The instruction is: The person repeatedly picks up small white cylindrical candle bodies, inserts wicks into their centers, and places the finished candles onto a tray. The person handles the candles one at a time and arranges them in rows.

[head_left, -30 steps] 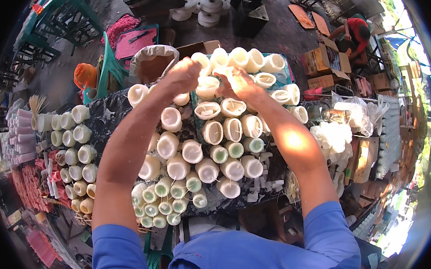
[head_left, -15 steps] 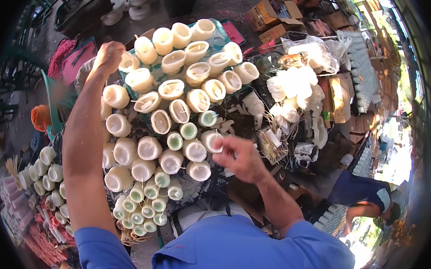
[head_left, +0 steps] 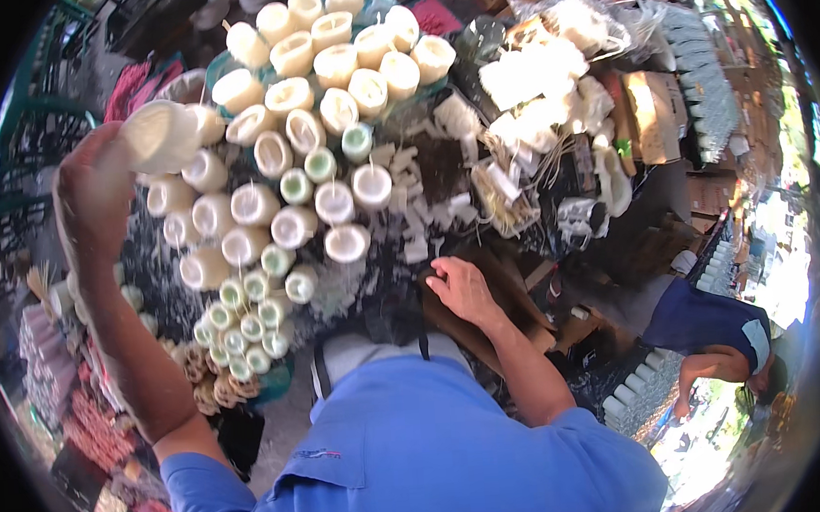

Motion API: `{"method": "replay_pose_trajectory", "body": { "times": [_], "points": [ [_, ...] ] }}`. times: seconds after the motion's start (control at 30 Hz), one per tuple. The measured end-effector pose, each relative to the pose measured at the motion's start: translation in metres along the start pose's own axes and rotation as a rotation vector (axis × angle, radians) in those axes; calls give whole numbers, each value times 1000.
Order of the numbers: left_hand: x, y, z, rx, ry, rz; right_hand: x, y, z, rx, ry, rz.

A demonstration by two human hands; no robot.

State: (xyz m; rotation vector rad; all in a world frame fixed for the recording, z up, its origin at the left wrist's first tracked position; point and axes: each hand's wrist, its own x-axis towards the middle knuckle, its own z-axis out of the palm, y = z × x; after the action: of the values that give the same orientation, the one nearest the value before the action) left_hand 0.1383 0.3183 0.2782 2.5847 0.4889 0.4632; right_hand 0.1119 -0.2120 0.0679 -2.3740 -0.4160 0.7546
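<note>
Raised at the left, my left hand (head_left: 91, 182) is closed round a large cream candle (head_left: 161, 138), which tilts above the table. Beside and below it stand several cream candles (head_left: 253, 205), many with hollowed tops and wicks. Greenish-white candles (head_left: 296, 186) sit among them, and a cluster of narrow ones (head_left: 248, 328) stands close to my body. My right hand (head_left: 466, 290) hovers near the table's front edge with fingers loosely apart and nothing in them. Small white wax pieces (head_left: 414, 213) lie on the dark surface beyond it.
Bundled wicks (head_left: 510, 198) and a white wax heap (head_left: 535, 75) lie to the right, near a cardboard box (head_left: 653, 117). Another person (head_left: 706, 332) bends over at the far right. Pink wax pieces (head_left: 87, 421) lie at the lower left.
My left hand has come back toward me and left from the table's far side, now lifting a cream candle. My right hand has drawn away from the candles toward my body.
</note>
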Motion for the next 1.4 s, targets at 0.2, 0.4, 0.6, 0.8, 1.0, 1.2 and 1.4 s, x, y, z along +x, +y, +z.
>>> {"method": "replay_pose_trajectory", "body": {
  "times": [0.2, 0.4, 0.6, 0.8, 1.0, 1.2, 1.4],
  "points": [
    [-173, 124, 73, -233, -258, -234, -7, 20, 45, -120, 224, -216],
    [-277, 148, 197, -460, -334, -292, 33, 40, 58, -281, 302, -407],
    [-305, 125, 264, -420, -298, -258, 57, 58, 66, -143, 414, -437],
    [-308, 117, 270, -362, -346, -289, 52, 84, 44, 1109, -24, 104],
    [-312, 133, 261, -178, -144, 48, 45, 84, 42, 1355, -204, 57],
    [-305, 152, 277, -154, -136, 134, 60, 76, 65, 1254, -174, 156],
    [-306, 142, 266, -144, -130, 75, 56, 81, 55, 1520, -276, 176]
  ]
}}
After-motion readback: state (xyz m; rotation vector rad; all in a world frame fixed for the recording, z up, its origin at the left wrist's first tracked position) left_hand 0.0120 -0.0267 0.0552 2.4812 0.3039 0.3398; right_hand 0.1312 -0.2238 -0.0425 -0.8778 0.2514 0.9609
